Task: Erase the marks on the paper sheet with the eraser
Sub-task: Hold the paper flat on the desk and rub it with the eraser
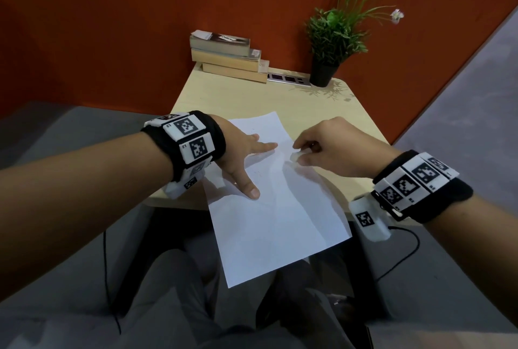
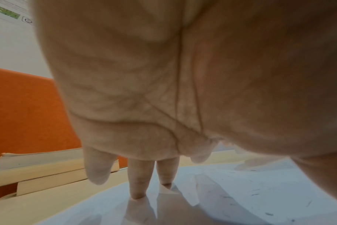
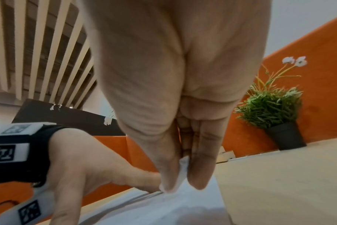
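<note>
We see a white rectangular paper sheet lying slantwise on a pale wooden table, its near end hanging past the table's front edge over the person's lap. Our left hand lies flat on the upper left part of the sheet, fingers straight and spread, thumb pointing toward us, pressing the paper down; in the left wrist view the fingertips touch the sheet, and small dark crumbs lie scattered on it. The paper bulges in a soft ridge between the two hands. Our right hand pinches a small white eraser between thumb and fingers, and in the right wrist view the eraser sits wedged between the fingertips with its lower end touching the sheet near the upper right edge. Faint marks show on the paper near the left thumb. At the far side of the table stand a stack of three books, a green potted plant in a black pot and a grey power strip between them, against an orange partition.
</note>
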